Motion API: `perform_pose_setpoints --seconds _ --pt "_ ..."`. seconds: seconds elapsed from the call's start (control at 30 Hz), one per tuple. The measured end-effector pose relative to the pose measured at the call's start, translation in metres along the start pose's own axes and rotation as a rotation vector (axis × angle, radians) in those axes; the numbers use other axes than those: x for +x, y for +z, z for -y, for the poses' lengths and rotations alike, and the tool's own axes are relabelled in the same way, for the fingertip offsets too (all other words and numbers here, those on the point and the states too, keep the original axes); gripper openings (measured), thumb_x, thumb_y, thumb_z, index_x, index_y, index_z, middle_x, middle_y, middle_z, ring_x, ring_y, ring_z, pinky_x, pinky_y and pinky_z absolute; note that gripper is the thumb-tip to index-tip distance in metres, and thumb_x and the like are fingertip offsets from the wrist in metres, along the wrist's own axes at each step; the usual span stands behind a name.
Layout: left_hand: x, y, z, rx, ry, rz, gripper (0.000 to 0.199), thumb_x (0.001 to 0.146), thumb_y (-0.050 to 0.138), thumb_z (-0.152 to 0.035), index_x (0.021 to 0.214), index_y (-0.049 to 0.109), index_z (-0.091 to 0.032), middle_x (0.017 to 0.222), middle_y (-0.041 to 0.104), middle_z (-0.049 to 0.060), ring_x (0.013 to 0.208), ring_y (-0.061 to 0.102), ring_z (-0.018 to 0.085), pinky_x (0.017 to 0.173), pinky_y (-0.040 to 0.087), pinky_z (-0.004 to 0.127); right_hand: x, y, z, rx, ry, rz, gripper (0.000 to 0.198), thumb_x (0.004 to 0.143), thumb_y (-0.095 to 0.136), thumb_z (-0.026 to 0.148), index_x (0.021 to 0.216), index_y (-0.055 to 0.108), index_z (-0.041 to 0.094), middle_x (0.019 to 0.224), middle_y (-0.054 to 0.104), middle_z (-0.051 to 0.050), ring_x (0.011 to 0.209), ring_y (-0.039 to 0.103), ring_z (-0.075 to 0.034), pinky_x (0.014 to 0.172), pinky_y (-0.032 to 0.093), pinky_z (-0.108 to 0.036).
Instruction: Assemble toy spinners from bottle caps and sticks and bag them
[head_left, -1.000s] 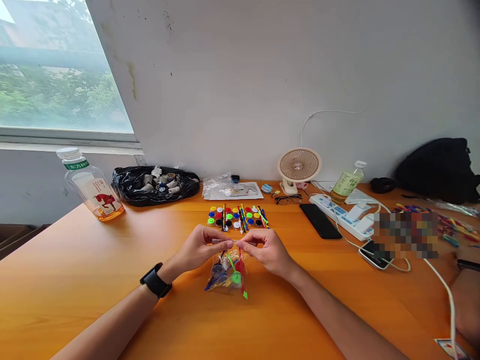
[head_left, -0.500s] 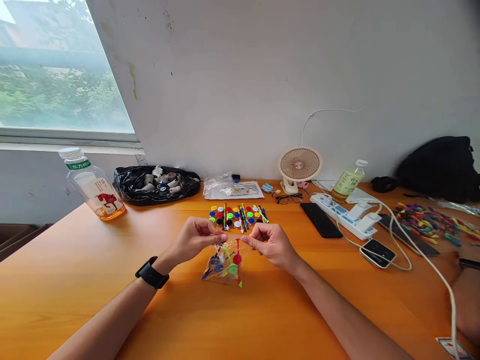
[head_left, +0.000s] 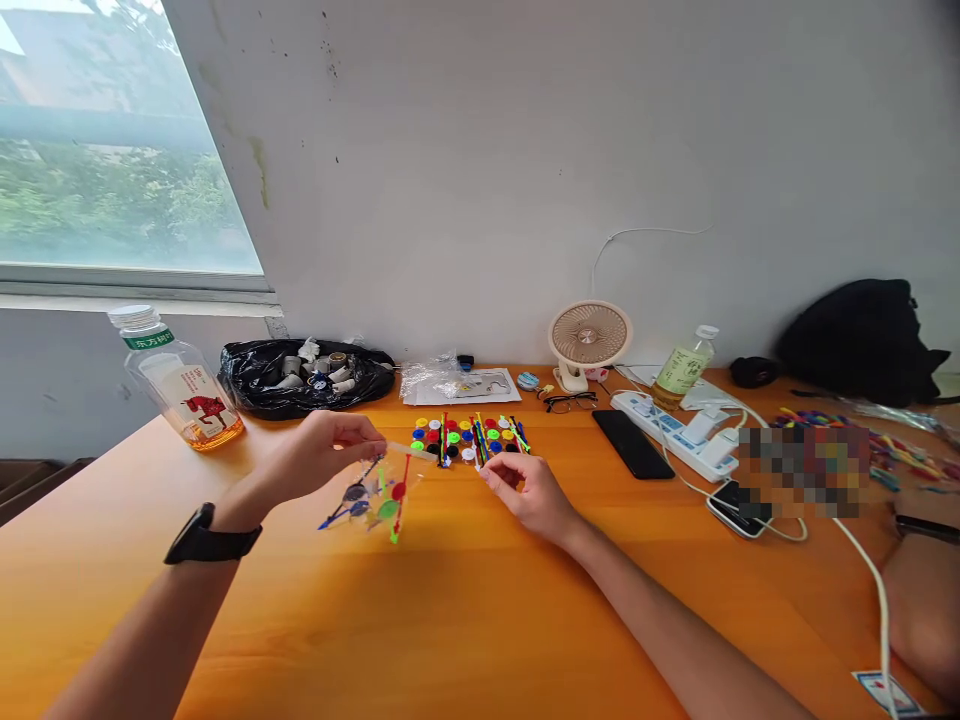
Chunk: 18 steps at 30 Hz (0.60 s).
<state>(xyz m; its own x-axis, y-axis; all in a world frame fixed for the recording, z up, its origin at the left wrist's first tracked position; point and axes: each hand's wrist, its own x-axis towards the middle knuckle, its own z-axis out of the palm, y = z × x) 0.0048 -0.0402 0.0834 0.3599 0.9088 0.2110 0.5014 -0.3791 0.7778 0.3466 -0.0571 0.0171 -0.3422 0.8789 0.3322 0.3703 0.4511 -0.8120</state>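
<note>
My left hand (head_left: pixel 322 455) pinches the top corner of a clear plastic zip bag (head_left: pixel 417 480), which hangs tilted over the table. Inside it show dark, red and green discs and thin coloured sticks with arrow-shaped tips. My right hand (head_left: pixel 529 492) is apart from the bag, thumb and forefinger drawn together beside the lined-up pieces; whether anything is between the fingertips, I cannot make out. Behind both hands, rows of small coloured discs (head_left: pixel 467 436) lie on the table, with bundles of sticks (head_left: pixel 443 440) between them.
A tea bottle (head_left: pixel 184 390) and a black plastic bag (head_left: pixel 240 380) stand at the back left. Toward the right are a small fan (head_left: pixel 590 335), glasses (head_left: pixel 570 402), a phone (head_left: pixel 632 444), a power strip (head_left: pixel 675 435) with cables, and another person's arm (head_left: pixel 926 600).
My right hand has let go of the bag's top edge. My left hand has carried the bag left and slightly up. The view has shifted a little.
</note>
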Motion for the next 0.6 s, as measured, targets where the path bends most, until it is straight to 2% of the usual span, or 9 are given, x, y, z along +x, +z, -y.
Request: perform_pose_setpoints --seconds 0.17,0.27,0.3,0.37,0.43,0.5,0.6 --pt "-0.023 -0.066 0.013 0.409 -0.073 -0.149 0.038 0.085 0.072 -0.057 0.088 0.082 -0.020 0.081 0.080 0.005 0.071 0.071 0.021 0.065 0.051 0.024 -0.008 0.014 -0.001 -0.212 -0.061 0.087 0.011 0.096 0.067 0.030 0.100 0.073 0.022 0.074 0.066 0.000 0.063 0.056 -0.015 0.061 0.041 -0.027" --pt "-0.042 -0.086 0.020 0.756 -0.085 -0.355 0.036 0.098 0.055 -0.047 0.101 0.080 -0.022 0.080 0.078 -0.003 0.070 0.066 0.015 0.068 0.043 0.020 -0.011 0.020 0.002 -0.236 -0.092 0.129 0.008 0.096 0.067 0.027 0.098 0.073 0.021 0.074 0.065 0.000 0.065 0.057 -0.015 0.062 0.040 -0.027" --pt "-0.048 -0.087 0.024 0.857 -0.071 -0.417 0.037 0.101 0.049 -0.044 0.105 0.079 -0.022 0.082 0.077 -0.005 0.073 0.066 0.014 0.070 0.042 0.019 -0.011 0.020 0.003 -0.237 -0.095 0.134 0.008 0.096 0.067 0.027 0.097 0.073 0.021 0.074 0.066 0.000 0.066 0.057 -0.015 0.062 0.040 -0.027" --pt "-0.059 -0.083 0.036 0.982 0.008 -0.460 0.038 0.104 0.045 -0.043 0.107 0.078 -0.024 0.091 0.078 -0.006 0.085 0.069 0.016 0.075 0.044 0.019 -0.011 0.020 0.003 -0.222 -0.097 0.139 0.009 0.097 0.066 0.027 0.096 0.073 0.021 0.076 0.068 -0.001 0.066 0.057 -0.016 0.063 0.041 -0.028" --pt "-0.069 -0.071 0.056 0.990 0.148 -0.392 0.035 0.104 0.048 -0.042 0.106 0.078 -0.025 0.106 0.080 -0.006 0.102 0.073 0.022 0.084 0.051 0.025 -0.010 0.016 0.007 -0.181 -0.102 0.137 0.014 0.099 0.063 0.029 0.095 0.073 0.021 0.080 0.070 -0.003 0.069 0.059 -0.016 0.064 0.044 -0.028" --pt "-0.079 -0.057 0.080 0.960 0.273 -0.308 0.028 0.101 0.054 -0.037 0.107 0.080 -0.027 0.115 0.081 -0.003 0.108 0.074 0.027 0.091 0.056 0.033 -0.008 0.009 0.018 -0.103 -0.109 0.112 0.019 0.101 0.061 0.033 0.096 0.074 0.021 0.086 0.073 -0.005 0.074 0.062 -0.018 0.069 0.048 -0.030" --pt "-0.093 -0.041 0.112 0.990 0.395 -0.253 0.028 0.100 0.055 -0.033 0.106 0.081 -0.026 0.115 0.082 0.004 0.107 0.076 0.030 0.092 0.060 0.040 -0.011 -0.009 0.059 0.104 -0.097 0.044 0.027 0.104 0.059 0.041 0.104 0.075 0.020 0.094 0.076 -0.007 0.088 0.069 -0.021 0.080 0.054 -0.033"
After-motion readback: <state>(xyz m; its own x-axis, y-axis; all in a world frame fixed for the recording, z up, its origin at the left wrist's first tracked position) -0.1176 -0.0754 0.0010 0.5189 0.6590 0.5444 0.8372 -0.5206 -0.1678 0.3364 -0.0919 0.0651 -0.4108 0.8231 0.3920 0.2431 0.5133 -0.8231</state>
